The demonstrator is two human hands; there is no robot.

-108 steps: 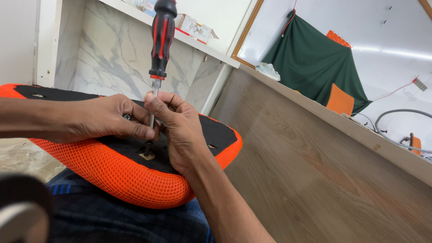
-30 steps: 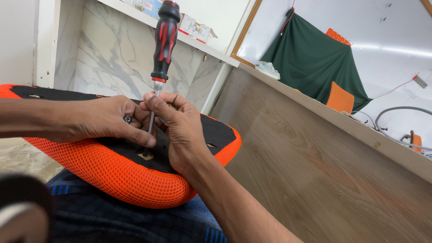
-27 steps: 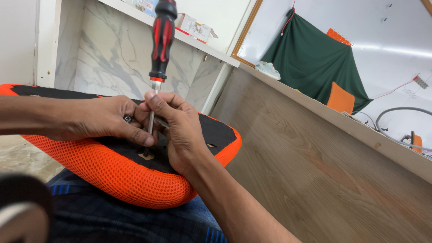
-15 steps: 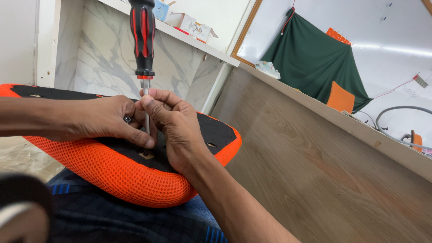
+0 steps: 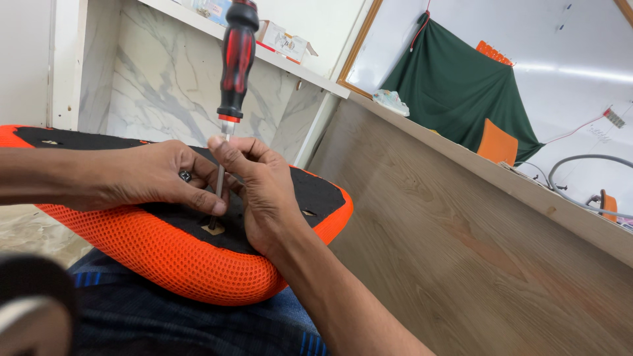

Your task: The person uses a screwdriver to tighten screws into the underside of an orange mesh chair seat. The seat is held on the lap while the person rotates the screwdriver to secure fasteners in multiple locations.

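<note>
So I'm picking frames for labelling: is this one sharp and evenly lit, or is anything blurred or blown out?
Head view: both hands, left hand and right hand, the screwdriver and the orange mesh cushion are sharp; a dark object at bottom left is badly out of focus; the white wall at top right is overexposed; shadows are soft.

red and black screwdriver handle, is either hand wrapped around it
No, both hands pinch the metal shaft low down, leaving the red and black screwdriver handle bare.
</note>
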